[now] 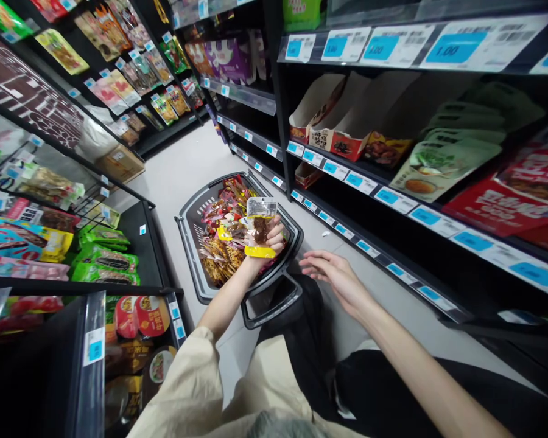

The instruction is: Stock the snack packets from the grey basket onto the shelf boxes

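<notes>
In my left hand [276, 237] is a small snack packet [260, 220] with a clear and silver top, brown food inside and a yellow lower end. My fingers are closed around its right side, above a grey shopping basket [192, 267]. The basket holds a heap of small snack packets [217, 255] in red, yellow and brown. Another yellow-edged packet lies just left of the held one; whether my hand also grips it, I cannot tell. My right hand [331, 274] hovers right of the basket, fingers stretched out and holding nothing. The basket's handle [274, 313] is folded toward me.
At the right stands a shelf with price tags, open display boxes [322, 137], green-white pouches [447, 158] and red bags [520, 188]. The left racks carry green packets [105, 264] and cup-style tubs [141, 316]. A cardboard box [119, 163] sits on the floor behind.
</notes>
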`<state>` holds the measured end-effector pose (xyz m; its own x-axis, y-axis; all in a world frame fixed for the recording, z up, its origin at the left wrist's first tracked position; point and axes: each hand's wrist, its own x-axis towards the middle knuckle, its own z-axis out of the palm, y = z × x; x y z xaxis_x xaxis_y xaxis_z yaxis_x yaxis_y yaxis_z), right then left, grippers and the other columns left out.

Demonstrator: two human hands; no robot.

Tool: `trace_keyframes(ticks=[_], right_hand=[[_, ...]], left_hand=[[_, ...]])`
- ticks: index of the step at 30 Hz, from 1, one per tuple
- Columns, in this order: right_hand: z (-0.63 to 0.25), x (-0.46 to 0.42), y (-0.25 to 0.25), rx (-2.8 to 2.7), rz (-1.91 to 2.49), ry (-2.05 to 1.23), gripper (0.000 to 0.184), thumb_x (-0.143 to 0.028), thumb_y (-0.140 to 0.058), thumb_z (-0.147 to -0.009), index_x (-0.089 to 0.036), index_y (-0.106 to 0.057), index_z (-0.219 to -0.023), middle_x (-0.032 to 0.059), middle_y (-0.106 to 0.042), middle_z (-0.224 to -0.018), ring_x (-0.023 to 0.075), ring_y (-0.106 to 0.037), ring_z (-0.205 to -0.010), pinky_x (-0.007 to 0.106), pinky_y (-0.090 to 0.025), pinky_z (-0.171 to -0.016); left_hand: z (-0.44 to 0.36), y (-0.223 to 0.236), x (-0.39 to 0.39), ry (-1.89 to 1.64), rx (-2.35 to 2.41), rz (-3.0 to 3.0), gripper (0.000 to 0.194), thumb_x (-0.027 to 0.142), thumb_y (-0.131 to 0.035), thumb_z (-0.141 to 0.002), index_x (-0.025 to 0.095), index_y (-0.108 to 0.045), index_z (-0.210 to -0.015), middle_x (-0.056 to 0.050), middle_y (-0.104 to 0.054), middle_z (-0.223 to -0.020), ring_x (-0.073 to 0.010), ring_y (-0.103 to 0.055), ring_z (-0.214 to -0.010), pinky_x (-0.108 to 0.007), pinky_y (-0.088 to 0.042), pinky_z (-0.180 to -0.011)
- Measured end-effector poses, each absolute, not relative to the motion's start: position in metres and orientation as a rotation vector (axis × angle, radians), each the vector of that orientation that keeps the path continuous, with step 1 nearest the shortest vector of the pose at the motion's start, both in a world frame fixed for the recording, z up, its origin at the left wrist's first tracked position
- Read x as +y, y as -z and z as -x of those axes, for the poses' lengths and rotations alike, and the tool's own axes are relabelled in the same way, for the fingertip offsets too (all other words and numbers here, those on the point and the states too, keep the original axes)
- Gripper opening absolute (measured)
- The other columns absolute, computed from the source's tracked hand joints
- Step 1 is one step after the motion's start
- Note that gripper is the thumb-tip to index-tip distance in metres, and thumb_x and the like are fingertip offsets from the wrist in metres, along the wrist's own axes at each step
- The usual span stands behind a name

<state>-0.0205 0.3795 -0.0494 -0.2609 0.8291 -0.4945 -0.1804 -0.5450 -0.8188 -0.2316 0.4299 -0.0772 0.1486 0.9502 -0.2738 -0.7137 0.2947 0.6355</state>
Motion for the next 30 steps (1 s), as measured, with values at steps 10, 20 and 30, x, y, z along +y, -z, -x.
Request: trace_keyframes(ticks=[10,20,30], right_hand=[[0.023,0.381,0.044,-0.871,1.324,-1.896,0.037,-0.043,-0.081,-0.068,-0.018,-0.074,-0.094,0.0084,-0.081,-0.092,0.0171,-0.072,-0.078,0.027,-0.051,-0.073],[0.023,0.379,0.043,-0.886,1.327,-1.895,0.039,-0.045,-0.083,-0.067,-0.017,-0.074,-0.092,0.0085,-0.081,-0.09,0.017,-0.072,-0.077,0.027,-0.05,-0.072],[0.024,0.378,0.048,-0.829,1.276,-1.842,0.036,-0.048,-0.075,-0.078,-0.017,-0.076,-0.096,0.0095,-0.08,-0.1,0.0161,-0.073,-0.077,0.026,-0.051,-0.07]], left_hand=[[0.229,0.071,0.427,-1.217,0.597,-0.187,0.009,0.023,-0.05,-0.1,0.021,-0.051,-0.092,0.008,-0.022,-0.063,-0.0066,-0.007,-0.045,-0.018,-0.011,-0.038],[0.231,0.073,0.428,-1.187,0.647,-0.262,0.011,0.025,-0.054,-0.099,0.021,-0.051,-0.089,0.008,-0.022,-0.062,-0.0068,-0.008,-0.045,-0.018,-0.012,-0.039],[0.208,0.089,0.443,-1.277,1.006,-0.901,0.033,0.044,-0.084,-0.077,0.018,-0.068,-0.088,0.0,-0.064,-0.078,-0.0097,-0.054,-0.06,-0.021,-0.041,-0.052]])
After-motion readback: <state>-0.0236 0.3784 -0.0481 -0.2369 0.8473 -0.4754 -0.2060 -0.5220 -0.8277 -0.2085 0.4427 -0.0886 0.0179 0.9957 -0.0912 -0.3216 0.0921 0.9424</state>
